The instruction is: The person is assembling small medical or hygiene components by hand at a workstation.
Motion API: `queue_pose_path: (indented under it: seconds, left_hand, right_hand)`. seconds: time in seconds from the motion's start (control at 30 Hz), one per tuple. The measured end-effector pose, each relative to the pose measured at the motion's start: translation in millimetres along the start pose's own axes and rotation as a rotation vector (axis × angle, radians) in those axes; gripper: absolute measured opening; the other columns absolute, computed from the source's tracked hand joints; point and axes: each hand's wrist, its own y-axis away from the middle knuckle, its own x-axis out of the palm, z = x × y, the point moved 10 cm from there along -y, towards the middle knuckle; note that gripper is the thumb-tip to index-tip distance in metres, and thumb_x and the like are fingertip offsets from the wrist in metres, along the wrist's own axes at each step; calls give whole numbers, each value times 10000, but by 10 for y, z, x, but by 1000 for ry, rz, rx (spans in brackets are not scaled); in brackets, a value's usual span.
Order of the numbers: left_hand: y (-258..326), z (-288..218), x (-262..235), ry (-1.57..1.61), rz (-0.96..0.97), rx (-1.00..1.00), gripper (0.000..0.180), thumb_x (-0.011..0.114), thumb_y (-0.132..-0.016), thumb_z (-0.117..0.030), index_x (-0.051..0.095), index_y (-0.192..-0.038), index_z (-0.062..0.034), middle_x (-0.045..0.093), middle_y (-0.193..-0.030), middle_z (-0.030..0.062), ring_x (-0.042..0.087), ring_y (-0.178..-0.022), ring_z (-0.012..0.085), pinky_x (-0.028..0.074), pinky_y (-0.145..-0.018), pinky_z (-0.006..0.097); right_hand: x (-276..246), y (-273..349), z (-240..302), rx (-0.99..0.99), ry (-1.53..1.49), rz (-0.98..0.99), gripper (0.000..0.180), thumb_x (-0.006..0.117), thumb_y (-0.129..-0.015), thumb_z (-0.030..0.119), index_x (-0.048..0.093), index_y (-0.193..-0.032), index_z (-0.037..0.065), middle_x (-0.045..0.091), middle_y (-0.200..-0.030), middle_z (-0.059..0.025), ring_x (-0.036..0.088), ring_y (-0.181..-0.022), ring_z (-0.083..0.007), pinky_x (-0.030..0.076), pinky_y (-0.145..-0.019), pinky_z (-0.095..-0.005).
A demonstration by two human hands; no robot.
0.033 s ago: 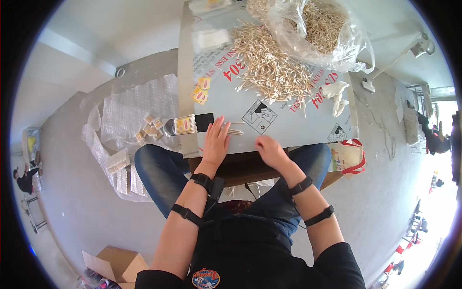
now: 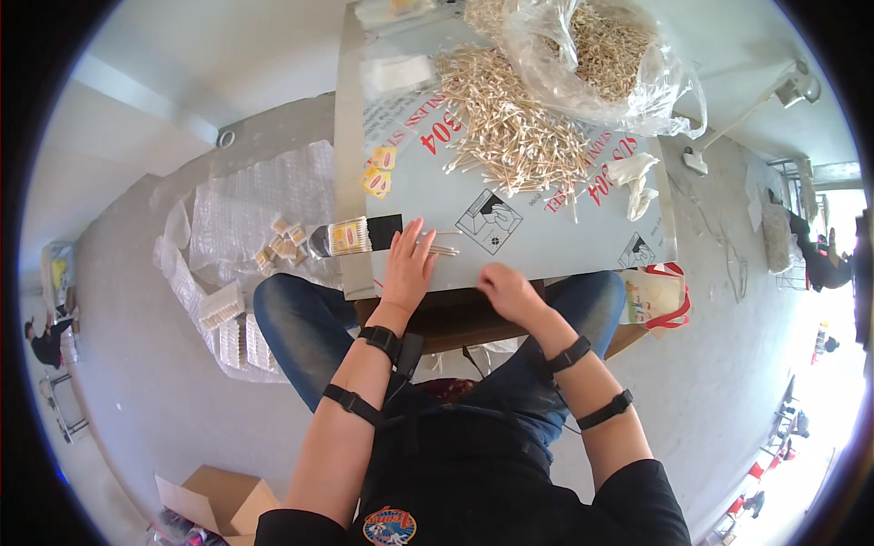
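On a grey table (image 2: 546, 232) heaped with wooden sticks (image 2: 514, 127), the left hand (image 2: 407, 268) lies flat, fingers spread, over a few loose sticks (image 2: 443, 247); the right hand (image 2: 506, 291) rests curled nearby, apart.

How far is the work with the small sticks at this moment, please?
Done: filled packs lie on bubble wrap at the person's left. In hand: the left hand rests flat on a few sticks at the table edge; the right hand is beside it, apparently empty. Left: a big loose pile and a bag of sticks.
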Motion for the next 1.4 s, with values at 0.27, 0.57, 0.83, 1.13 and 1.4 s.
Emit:
queue_pose_path:
  seconds: [0.27,0.57,0.83,1.13,1.4]
  left_hand:
    - [-63,-30,-19,31,-28,-27,311,680,-830,-103,603,-1129,-69,557,-1280,105,479,-1295,294,364,-1112,470]
    - [-92,-73,-35,-44,-33,-22,285,646,-854,-123,583,-1127,-74,549,-1271,98,488,-1277,282,360,-1107,462]
    - [-95,-90,-28,-53,-47,-17,277,652,-842,-109,586,-1109,-76,547,-1272,100,491,-1274,280,357,-1106,465]
    - [-62,-68,-61,-49,-47,-30,281,658,-839,-104,586,-1109,-73,547,-1273,104,489,-1275,290,358,-1108,468]
    - [-73,-56,-24,-33,-36,-35,288,657,-855,-130,577,-1121,-56,534,-1289,107,480,-1280,293,353,-1114,463]
  right_hand:
    - [-722,-488,-390,149,158,-500,266,690,-842,172,570,-1050,58,616,-1024,-156,603,-958,-368,497,-802,-451]
    - [-614,-1109,-157,255,285,-393,244,669,-870,186,558,-1059,78,579,-1094,-151,587,-1033,-350,495,-876,-440]
    - [-82,-1123,296,59,111,-364,130,670,-834,125,631,-945,71,615,-987,-140,610,-926,-359,497,-826,-443]
    - [-941,-754,-275,155,353,-546,165,650,-772,39,643,-930,89,605,-1010,-114,553,-1018,-347,458,-899,-423]
    - [-171,-769,241,-186,206,-359,66,633,-783,48,649,-841,76,612,-893,-93,579,-938,-317,504,-803,-422]
